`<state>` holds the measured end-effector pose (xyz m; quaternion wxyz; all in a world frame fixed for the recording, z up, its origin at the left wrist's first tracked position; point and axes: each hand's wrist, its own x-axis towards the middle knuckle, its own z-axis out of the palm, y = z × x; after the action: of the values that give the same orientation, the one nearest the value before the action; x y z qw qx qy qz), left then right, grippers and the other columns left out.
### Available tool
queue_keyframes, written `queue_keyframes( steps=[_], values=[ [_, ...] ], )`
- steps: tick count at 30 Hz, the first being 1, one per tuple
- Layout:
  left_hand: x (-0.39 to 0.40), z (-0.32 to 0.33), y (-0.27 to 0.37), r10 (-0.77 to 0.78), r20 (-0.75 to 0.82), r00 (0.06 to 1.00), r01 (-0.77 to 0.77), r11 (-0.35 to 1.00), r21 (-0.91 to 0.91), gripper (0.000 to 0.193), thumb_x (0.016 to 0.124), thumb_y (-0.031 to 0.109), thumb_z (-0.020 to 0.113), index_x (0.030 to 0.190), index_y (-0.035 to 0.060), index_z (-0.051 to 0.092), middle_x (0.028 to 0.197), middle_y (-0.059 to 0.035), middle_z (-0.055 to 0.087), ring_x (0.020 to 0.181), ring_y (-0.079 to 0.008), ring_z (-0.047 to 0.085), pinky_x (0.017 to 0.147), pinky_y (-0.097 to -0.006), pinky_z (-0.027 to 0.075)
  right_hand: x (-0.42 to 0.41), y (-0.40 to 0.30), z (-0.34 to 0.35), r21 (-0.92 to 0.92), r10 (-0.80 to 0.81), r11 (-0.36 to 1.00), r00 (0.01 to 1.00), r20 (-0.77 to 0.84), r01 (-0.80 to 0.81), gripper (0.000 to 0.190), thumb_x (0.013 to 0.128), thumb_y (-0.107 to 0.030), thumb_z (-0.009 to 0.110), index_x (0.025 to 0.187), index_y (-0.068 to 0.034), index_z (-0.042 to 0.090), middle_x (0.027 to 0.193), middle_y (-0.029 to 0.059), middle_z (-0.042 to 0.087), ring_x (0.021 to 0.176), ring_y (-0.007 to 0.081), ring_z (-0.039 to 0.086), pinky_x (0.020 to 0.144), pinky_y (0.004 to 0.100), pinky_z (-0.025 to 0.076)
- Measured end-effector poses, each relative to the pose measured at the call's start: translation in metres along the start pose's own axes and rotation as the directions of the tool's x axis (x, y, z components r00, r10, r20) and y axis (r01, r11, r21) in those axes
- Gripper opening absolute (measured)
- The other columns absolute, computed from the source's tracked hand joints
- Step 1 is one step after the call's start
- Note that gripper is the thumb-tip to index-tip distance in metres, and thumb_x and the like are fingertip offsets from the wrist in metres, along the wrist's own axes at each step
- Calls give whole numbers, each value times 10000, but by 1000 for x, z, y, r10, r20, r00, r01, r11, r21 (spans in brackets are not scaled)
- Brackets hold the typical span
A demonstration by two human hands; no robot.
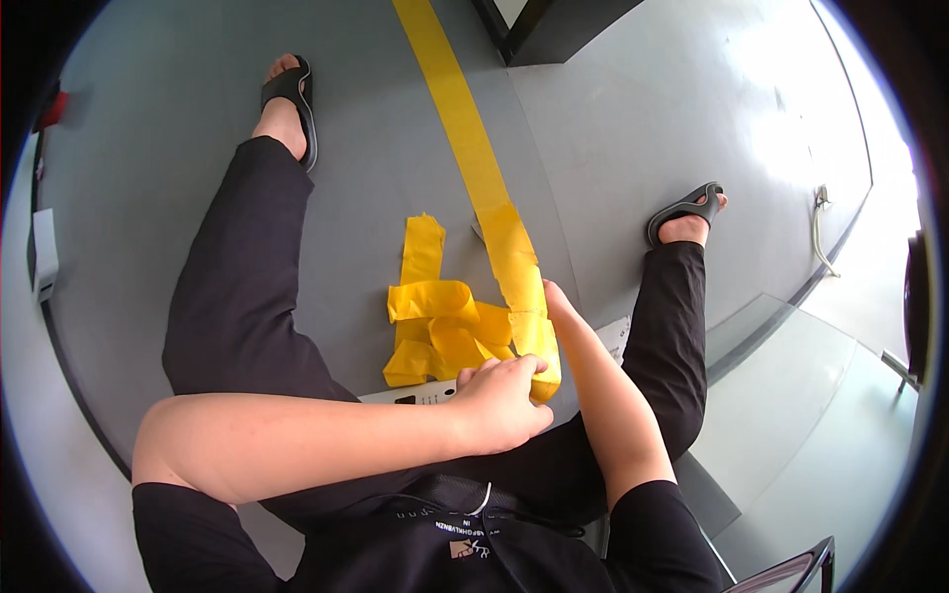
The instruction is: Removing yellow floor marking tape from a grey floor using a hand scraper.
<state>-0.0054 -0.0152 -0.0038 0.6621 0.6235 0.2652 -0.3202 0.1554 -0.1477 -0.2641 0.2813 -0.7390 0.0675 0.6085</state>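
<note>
My left hand [503, 404] grips the near end of a yellow floor-marking tape strip [519, 256], with thumb and fingers around its folded edge. The near part of the strip is wrinkled and torn along its edges. My right hand [556, 296] is at the right edge of this part, mostly hidden behind the tape, so its fingers cannot be seen. Left of the strip lies a loose, curled heap of yellow tape [434, 326]. Behind my left wrist shows part of a white panel [428, 393] with dark markings.
The flat yellow line [452, 104] runs away over the grey floor [371, 148]. My legs stretch out on both sides, in black sandals. A dark cabinet-like base [549, 37] stands ahead. Glass panels [778, 370] are at the right, and a white box [44, 252] is far left.
</note>
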Motion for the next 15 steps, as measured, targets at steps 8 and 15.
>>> queue_keyframes(
  steps=[8,15],
  values=[
    [0,8,2,-12,45,999,8,996,88,610,841,317,631,1364,37,489,1278,-176,602,1219,-321,563,1059,-421,388,32,29,-11,14,-72,997,997,18,72,414,898,-212,688,1191,72,619,1055,157,709,956,208,669,826,355,529],
    [-1,10,-5,-20,10,1000,18,992,123,612,840,325,629,1357,29,490,1302,-172,596,1254,-324,542,1069,-431,383,-3,-15,15,6,-107,994,994,16,107,423,892,-263,688,1154,68,647,1064,157,715,963,204,673,827,364,528]
  ],
)
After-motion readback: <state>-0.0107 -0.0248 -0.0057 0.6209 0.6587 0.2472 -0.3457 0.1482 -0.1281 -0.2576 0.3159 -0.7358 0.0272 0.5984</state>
